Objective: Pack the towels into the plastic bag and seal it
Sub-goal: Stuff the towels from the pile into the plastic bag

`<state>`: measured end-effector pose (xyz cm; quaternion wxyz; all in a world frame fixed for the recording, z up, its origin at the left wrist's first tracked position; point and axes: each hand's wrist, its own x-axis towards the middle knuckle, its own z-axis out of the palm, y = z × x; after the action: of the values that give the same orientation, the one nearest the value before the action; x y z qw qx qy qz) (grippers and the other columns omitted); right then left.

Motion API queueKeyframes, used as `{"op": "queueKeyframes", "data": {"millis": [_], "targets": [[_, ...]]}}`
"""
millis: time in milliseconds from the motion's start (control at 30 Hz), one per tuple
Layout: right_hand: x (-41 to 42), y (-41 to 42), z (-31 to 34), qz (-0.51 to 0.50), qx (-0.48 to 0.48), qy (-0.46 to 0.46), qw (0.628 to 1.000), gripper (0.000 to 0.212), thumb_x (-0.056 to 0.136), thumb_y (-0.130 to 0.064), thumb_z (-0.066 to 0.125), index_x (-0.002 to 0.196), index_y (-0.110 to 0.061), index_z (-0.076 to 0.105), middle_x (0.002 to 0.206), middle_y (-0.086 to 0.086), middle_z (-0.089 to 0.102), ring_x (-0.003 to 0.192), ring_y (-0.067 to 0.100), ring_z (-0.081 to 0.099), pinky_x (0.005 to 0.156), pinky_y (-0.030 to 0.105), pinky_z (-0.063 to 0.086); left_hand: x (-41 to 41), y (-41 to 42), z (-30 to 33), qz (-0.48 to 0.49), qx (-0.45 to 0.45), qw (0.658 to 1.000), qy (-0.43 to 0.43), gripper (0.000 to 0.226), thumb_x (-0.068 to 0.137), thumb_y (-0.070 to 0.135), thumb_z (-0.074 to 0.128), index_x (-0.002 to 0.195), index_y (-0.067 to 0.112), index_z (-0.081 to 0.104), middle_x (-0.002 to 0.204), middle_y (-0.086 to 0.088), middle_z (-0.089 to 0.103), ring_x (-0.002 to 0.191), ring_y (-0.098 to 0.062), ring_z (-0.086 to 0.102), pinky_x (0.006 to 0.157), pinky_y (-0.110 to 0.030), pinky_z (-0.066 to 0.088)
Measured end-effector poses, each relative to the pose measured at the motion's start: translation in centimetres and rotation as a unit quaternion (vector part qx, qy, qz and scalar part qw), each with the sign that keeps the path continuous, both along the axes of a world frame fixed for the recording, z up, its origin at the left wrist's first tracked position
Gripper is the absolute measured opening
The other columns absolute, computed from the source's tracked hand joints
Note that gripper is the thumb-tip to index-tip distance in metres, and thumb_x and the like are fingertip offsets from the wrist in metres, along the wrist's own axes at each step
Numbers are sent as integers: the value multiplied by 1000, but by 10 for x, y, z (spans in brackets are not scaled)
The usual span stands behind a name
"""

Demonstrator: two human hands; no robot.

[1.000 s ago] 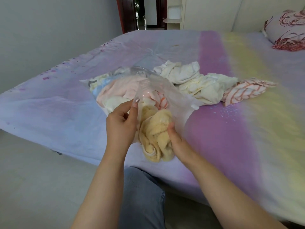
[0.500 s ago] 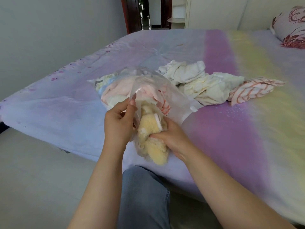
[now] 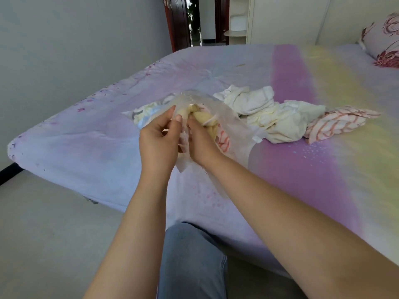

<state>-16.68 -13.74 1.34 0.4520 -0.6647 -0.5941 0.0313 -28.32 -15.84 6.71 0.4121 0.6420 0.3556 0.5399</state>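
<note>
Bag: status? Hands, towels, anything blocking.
Left hand pinches plastic bag mouth. Right hand pushes yellow towel inside. Loose towels on bed; bag unsealed.

Single head cam, wide-angle, looking forward and down from close above the bed (image 3: 108,147) edge. Forearms enter from the lower frame; doorway (image 3: 194,20) at top center.

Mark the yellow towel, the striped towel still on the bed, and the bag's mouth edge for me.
yellow towel (image 3: 204,120): head view, on its bunched middle inside the bag.
striped towel (image 3: 336,124): head view, its middle fold.
plastic bag (image 3: 237,128): head view, right wall near the mouth.
</note>
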Motion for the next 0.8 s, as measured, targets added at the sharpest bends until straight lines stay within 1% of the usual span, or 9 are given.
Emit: {"op": "queueKeyframes", "data": {"millis": [33, 100, 200, 300, 367, 467, 633, 733, 800], "targets": [[5, -7, -8, -23, 3, -20, 1000, 28, 87, -37, 49, 102, -21, 65, 107, -3, 55, 92, 0, 55, 80, 17, 40, 1, 2, 0, -2, -7, 1000, -17, 21, 93, 22, 63, 111, 31, 71, 61, 11, 57, 49, -10, 53, 50, -26, 50], [12, -19, -17, -97, -4, -56, 994, 19, 86, -39, 51, 99, -33, 63, 105, -8, 45, 90, 9, 52, 68, 24, 36, 3, 3, 1, -8, -6, 999, -37, 21, 93, 21, 65, 110, 31, 70, 66, 6, 55, 53, -13, 54, 52, -28, 51], [11, -15, -17, 12, -100, -27, 995, 19, 85, -43, 44, 91, -35, 60, 100, -7, 52, 87, 21, 55, 66, 31, 38, 6, 3, 1, -5, 7, 999, -31, 17, 93, 20, 64, 102, 32, 72, 64, 15, 60, 58, -9, 57, 59, -28, 50], [20, 11, -9, 123, -150, -32, 980, 22, 94, -27, 43, 112, -31, 54, 129, 15, 52, 102, 15, 48, 92, 35, 43, 5, 6, 3, -20, 8, 1000, -13, 18, 95, 15, 62, 104, 26, 73, 60, 17, 64, 44, -6, 52, 51, -19, 45], [30, 31, 5, 95, -183, -63, 977, 42, 98, -18, 36, 140, -20, 34, 152, 14, 28, 128, 21, 38, 109, 37, 30, 4, 12, 8, -37, 12, 999, -4, 20, 95, 13, 61, 107, 20, 75, 57, 15, 62, 37, -6, 46, 43, -17, 40], [38, 45, 20, 1, -210, -120, 970, 59, 96, -8, 35, 149, -21, 14, 160, 2, 4, 146, 21, 7, 117, 40, 18, 6, 18, 16, -34, 14, 999, 9, 21, 95, 17, 61, 112, 18, 74, 57, 13, 61, 38, -8, 45, 41, -18, 41], [30, 9, 12, 0, -119, -59, 991, 57, 95, -17, 39, 147, -29, 19, 160, 2, 1, 146, 28, 6, 115, 45, 23, 21, 19, 21, -36, 20, 999, 33, 22, 95, 20, 61, 114, 20, 73, 65, 17, 67, 41, -7, 53, 39, -17, 41], [32, -29, -3, 15, -99, -63, 993, 42, 97, -19, 40, 138, -18, 36, 156, 9, 19, 142, 30, 19, 112, 49, 26, 32, 12, 14, -51, 34, 997, 47, 18, 95, 25, 63, 99, 41, 69, 73, 30, 69, 44, -5, 56, 42, -17, 43], [35, -53, -10, 30, -82, -68, 994, 34, 99, -20, 37, 132, -16, 45, 155, 8, 22, 142, 27, 20, 114, 48, 24, 39, 5, 7, -49, 56, 996, 57, 19, 94, 31, 63, 93, 50, 65, 83, 36, 67, 57, -1, 58, 55, -19, 48]]}}
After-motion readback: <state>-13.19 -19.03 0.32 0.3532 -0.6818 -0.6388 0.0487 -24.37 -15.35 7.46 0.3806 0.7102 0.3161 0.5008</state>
